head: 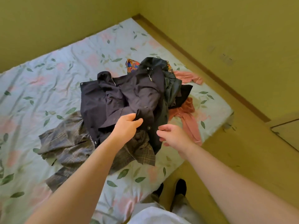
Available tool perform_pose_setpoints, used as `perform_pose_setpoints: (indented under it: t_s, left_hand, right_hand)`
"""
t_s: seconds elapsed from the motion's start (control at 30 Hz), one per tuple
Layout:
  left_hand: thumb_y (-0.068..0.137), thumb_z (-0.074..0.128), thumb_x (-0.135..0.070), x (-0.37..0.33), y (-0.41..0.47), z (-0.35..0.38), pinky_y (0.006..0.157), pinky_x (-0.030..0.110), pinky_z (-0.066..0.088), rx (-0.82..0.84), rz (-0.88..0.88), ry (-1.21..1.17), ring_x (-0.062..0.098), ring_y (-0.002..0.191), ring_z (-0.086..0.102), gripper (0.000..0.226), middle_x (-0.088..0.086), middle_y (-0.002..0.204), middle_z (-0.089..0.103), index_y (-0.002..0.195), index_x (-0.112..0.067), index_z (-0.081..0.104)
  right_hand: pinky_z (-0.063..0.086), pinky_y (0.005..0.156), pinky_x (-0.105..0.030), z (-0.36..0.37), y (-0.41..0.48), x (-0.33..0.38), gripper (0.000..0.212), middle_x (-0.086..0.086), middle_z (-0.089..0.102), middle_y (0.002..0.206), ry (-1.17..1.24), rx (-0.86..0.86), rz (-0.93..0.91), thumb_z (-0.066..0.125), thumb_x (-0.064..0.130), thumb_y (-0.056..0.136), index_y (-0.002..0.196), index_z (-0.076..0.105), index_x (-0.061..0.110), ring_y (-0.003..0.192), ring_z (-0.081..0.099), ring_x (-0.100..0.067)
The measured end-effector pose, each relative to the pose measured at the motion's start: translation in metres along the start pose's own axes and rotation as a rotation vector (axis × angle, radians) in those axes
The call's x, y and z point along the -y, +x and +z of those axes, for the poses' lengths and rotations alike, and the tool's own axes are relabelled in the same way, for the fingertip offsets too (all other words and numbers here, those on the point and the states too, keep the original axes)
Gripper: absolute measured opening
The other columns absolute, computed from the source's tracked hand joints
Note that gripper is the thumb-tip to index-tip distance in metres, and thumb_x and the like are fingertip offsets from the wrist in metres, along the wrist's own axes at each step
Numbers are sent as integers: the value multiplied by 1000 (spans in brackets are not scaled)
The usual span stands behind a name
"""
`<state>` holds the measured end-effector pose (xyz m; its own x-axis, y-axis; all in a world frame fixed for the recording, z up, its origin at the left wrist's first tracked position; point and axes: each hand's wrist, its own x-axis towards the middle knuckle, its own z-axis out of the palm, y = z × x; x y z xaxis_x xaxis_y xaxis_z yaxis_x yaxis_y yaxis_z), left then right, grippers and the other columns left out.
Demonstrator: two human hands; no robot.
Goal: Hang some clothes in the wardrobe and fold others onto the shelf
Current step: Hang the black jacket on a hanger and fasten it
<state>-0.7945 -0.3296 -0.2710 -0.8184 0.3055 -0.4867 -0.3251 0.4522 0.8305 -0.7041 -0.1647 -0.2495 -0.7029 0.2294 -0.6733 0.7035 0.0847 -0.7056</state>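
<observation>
A heap of clothes lies on the bed near its right edge. On top is a dark navy jacket (119, 97) with snap buttons. My left hand (127, 125) pinches a fold of that jacket at its near edge. My right hand (171, 136) hovers just right of the jacket's hem, fingers loosely curled and holding nothing. Under the jacket lies a grey-brown plaid garment (68, 143). A pink garment (189, 120) spreads to the right, a dark green garment (171, 88) lies behind, and a bright patterned cloth (132, 64) peeks out at the back.
The bed's floral sheet (48, 88) stretches left and back to the olive walls. A wooden bed frame (226, 88) runs along the right side. My feet in dark slippers (179, 186) stand on the yellow floor (242, 151) by the bed's corner.
</observation>
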Motion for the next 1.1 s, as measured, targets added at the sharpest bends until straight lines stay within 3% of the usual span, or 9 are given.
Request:
perform_pose_setpoints:
  t_s: [0.17,0.27,0.33,0.4,0.5,0.63,0.77,0.97,1.1]
  left_hand:
    - [99,57,-11,-130,-69,-18,91,46,57,69,408,-221,26,98,71,20,9,101,76,111,-10,72]
    - [99,57,-13,-193,-107,-20,90,53,56,128,613,-402,37,101,69,19,20,105,72,110,-7,72]
    - [98,56,-14,-227,-127,-21,91,52,55,189,730,-522,35,105,68,20,17,108,71,109,-13,73]
    - [99,54,-13,-257,-146,-20,92,51,54,277,840,-567,33,106,67,21,15,109,70,109,-13,72]
    - [98,55,-13,-283,-162,-12,94,51,53,373,917,-561,36,109,66,23,20,113,68,117,-5,66]
    - [87,69,0,-288,-168,2,86,41,56,402,925,-428,31,109,68,42,11,113,70,127,-7,58]
    - [72,81,5,-279,-156,20,89,31,54,204,931,-136,11,108,67,72,-14,111,70,129,-29,53]
    - [97,62,-18,-260,-162,53,74,27,54,101,738,-38,19,89,69,16,-7,85,72,88,-28,69]
    - [102,53,-30,-256,-190,86,95,43,54,303,618,-88,20,99,70,20,-2,98,76,96,-29,72]
  right_hand:
    - [47,101,-34,-10,-36,54,95,1,44,145,53,122,-175,84,32,79,153,24,29,133,48,-21]
    - [40,112,-39,-19,-58,84,111,11,37,150,12,-13,-326,86,49,70,153,12,41,138,40,-15]
    - [40,111,-37,-28,-78,101,103,20,39,139,24,-142,-403,82,53,72,152,18,37,131,41,-6]
    - [45,105,-34,-40,-99,116,76,19,51,128,56,-269,-472,74,51,83,145,38,26,123,49,-6]
    - [52,79,-40,-62,-133,138,44,-13,72,106,95,-493,-474,55,49,96,110,62,8,101,68,-30]
    - [54,79,-52,-94,-185,146,37,-21,70,99,191,-593,-539,50,39,95,98,65,6,81,67,-31]
    - [54,77,-53,-123,-234,135,41,-19,63,81,214,-808,-650,48,37,96,91,61,-2,72,55,-24]
    - [32,54,-30,-153,-293,90,32,7,39,53,278,-1054,-685,49,21,91,63,40,8,55,35,-14]
    - [27,49,-28,-161,-324,47,39,13,36,43,106,-1074,-579,54,27,92,58,38,18,47,35,-13]
